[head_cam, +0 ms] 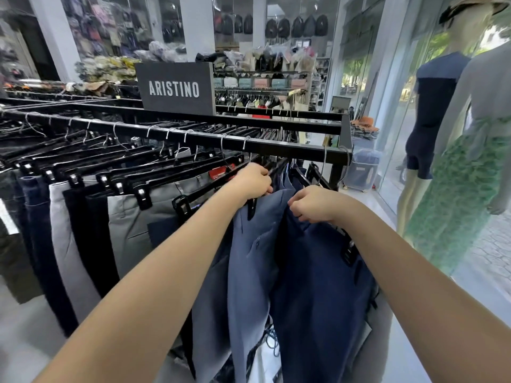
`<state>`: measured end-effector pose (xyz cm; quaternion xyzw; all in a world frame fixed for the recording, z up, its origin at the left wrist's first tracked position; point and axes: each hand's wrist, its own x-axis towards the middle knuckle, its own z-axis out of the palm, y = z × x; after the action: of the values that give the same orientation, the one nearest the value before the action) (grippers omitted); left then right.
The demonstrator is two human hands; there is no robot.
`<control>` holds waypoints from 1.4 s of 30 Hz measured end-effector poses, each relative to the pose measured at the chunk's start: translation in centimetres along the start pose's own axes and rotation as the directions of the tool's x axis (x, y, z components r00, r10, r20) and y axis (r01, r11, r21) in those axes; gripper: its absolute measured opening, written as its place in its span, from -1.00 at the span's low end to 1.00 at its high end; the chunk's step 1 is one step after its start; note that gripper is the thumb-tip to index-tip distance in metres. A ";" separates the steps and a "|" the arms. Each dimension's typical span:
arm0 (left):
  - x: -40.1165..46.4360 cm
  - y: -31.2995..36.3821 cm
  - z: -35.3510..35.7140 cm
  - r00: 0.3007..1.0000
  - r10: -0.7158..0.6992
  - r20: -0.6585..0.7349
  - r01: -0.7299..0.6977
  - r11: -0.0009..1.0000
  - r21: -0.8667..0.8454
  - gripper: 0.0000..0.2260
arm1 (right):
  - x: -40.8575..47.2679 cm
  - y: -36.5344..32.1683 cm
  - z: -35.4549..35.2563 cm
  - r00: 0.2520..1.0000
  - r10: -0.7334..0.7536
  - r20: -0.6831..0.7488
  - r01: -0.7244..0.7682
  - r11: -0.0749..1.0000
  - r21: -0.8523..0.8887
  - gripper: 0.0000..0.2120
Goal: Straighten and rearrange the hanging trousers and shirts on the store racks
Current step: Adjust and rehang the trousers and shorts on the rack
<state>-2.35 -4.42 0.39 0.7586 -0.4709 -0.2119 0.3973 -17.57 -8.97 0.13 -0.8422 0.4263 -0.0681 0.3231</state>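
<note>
Several trousers hang from black clip hangers on a black rack rail (pixel 193 138). My left hand (pixel 253 181) grips the black hanger of the slate-blue trousers (pixel 249 261) near the rack's right end. My right hand (pixel 313 204) pinches the waistband of the navy trousers (pixel 320 286) just to the right. Grey trousers (pixel 132 228) and darker pairs hang to the left. My forearms hide part of the blue pairs.
A dark sign reading ARISTINO (pixel 174 88) stands on the rack top. Two mannequins (pixel 464 150) stand at the right by the glass front. More racks and shelves with bags (pixel 265 84) fill the back. Pale floor (pixel 25 335) runs along the rack.
</note>
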 end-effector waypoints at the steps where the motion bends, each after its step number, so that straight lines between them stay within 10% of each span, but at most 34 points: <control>1: -0.1 -0.6 0.7 1.000 -0.020 0.015 0.020 1.000 0.010 -0.60 | -0.1 0.0 0.2 1.000 -0.011 -0.008 0.011 1.000 -0.026 -0.59; 15: -12.1 -10.4 -3.2 0.995 0.031 0.099 -0.056 0.967 0.250 -0.58 | 0.5 0.7 3.6 0.978 -0.114 -0.176 0.004 0.848 -0.530 -0.81; 19: -16.4 -12.8 -7.7 0.983 0.006 0.182 -0.044 0.977 0.208 -0.58 | -0.1 -1.6 6.5 0.899 -0.435 -0.045 0.357 0.790 -0.497 -0.42; 23: -20.7 -13.9 -11.6 0.979 -0.060 0.194 0.032 0.989 0.143 -0.58 | -1.5 -4.9 10.0 0.792 -0.551 0.263 0.610 0.709 -0.353 -0.74; 30: -26.1 -17.0 -17.9 0.952 -0.199 -0.232 0.285 0.854 0.436 -0.83 | -3.2 -11.2 16.0 0.662 -0.658 0.360 0.739 0.653 -0.166 -0.87; 36: -28.4 -22.0 -17.9 0.628 0.028 -0.778 0.512 0.738 0.439 -0.84 | -4.0 -16.0 21.5 0.668 -0.649 0.364 0.706 0.708 -0.032 -0.82; 42: -28.2 -21.1 -15.1 0.646 -0.407 -0.646 0.583 0.809 0.073 -0.72 | -4.3 -18.7 25.0 0.716 -0.558 0.419 0.520 0.827 0.212 -0.87</control>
<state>6.52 31.60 -9.01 0.9324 -0.1161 0.0066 0.3422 2.10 14.42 -7.52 -0.9072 0.0695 0.0274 0.4141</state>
